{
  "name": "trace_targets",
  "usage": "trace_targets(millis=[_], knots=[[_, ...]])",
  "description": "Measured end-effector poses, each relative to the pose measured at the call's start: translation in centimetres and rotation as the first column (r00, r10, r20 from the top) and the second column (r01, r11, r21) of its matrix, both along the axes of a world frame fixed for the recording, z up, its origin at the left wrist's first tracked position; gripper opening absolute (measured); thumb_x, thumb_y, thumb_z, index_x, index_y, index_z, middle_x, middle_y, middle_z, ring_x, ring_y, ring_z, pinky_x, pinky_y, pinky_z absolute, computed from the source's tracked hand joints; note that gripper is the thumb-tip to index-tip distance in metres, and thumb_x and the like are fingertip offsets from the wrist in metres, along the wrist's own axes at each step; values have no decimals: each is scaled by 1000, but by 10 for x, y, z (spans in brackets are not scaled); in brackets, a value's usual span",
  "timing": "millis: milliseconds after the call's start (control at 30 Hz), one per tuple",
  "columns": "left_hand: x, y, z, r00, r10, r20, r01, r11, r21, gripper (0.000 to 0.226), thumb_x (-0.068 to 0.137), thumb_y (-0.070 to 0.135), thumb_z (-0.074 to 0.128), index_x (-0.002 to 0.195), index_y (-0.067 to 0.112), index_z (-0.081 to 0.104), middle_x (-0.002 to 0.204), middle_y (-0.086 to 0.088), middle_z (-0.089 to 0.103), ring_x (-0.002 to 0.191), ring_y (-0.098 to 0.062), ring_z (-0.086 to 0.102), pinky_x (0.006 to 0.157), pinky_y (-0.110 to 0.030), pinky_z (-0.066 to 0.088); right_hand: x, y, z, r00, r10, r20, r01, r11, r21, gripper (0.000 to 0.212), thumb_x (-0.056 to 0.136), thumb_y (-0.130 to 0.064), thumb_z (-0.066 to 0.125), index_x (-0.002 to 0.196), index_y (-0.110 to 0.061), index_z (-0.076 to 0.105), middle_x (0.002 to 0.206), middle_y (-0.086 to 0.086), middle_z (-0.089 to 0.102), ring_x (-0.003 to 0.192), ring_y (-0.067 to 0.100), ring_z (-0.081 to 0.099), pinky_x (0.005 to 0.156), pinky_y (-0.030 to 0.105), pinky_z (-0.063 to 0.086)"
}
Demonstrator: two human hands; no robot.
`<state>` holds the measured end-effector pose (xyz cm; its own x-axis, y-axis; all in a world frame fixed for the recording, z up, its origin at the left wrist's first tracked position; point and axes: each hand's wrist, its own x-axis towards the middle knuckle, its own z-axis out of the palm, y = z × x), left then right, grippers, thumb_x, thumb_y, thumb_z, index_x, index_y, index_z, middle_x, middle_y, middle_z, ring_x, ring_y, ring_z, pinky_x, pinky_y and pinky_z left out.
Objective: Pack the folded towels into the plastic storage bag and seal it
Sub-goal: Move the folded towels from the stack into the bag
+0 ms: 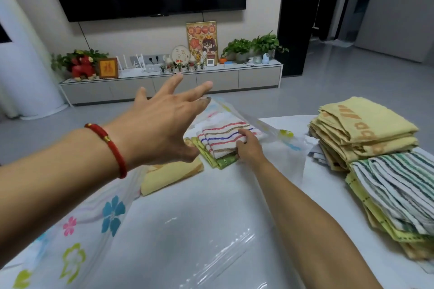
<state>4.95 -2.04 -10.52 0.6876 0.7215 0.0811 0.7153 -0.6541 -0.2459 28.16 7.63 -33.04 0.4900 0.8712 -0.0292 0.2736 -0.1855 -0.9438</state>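
A clear plastic storage bag with printed flowers lies flat across the white table. Inside it, at the far end, sit a folded white towel with red and blue stripes, a green towel under it and a yellow towel to the left. My right arm reaches into the bag, and my right hand grips the edge of the striped towel. Above the bag's far end, my left hand hovers with its fingers spread, holding nothing. A red bracelet circles that wrist.
Outside the bag on the right stand a pile of folded yellow towels and a pile topped by a green-striped towel. Beyond the table are grey floor, a low TV cabinet with ornaments and plants, and a wall-mounted television.
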Motion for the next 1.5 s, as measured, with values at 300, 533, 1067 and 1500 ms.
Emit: trace_targets(millis=[300, 533, 1067, 1500], knots=[[31, -3, -42, 998, -50, 28, 49, 999, 21, 87, 75, 66, 65, 149, 36, 30, 163, 12, -10, 149, -32, -5, 110, -71, 24, 56, -191, 68, 760, 560, 330, -506, 828, -240, 17, 91, -31, 64, 91, -20, 76, 80, -4, 78, 68, 9, 72, 60, 18, 52], [51, -2, -57, 998, -28, 59, 27, 999, 18, 85, 73, 71, 63, 147, 41, 35, 164, 10, -9, 150, -32, -4, 109, -69, 28, 212, -198, 122, 619, -193, 762, 221, 973, 67, 23, 100, -32, 60, 101, -16, 76, 105, 10, 76, 97, 28, 67, 79, 36, 48], [36, 18, -81, 989, -26, 144, 12, 995, 98, 87, 58, 79, 58, 137, 44, 46, 163, 9, 15, 145, -33, 14, 95, -70, 42, 276, -135, 138, 849, -105, 518, 342, 857, -386, 61, 87, -8, 74, 139, -27, 50, 138, 13, 54, 122, 36, 53, 97, 44, 50], [-21, -30, -90, 970, 224, -91, -233, 968, -97, 78, 71, 73, 57, 142, 57, 28, 165, 10, -4, 149, -37, -4, 106, -74, 24, 180, -285, 185, 867, 276, -414, -335, 939, -74, 36, 86, -6, 71, 118, -21, 77, 110, 13, 76, 71, 17, 73, 57, 28, 63]])
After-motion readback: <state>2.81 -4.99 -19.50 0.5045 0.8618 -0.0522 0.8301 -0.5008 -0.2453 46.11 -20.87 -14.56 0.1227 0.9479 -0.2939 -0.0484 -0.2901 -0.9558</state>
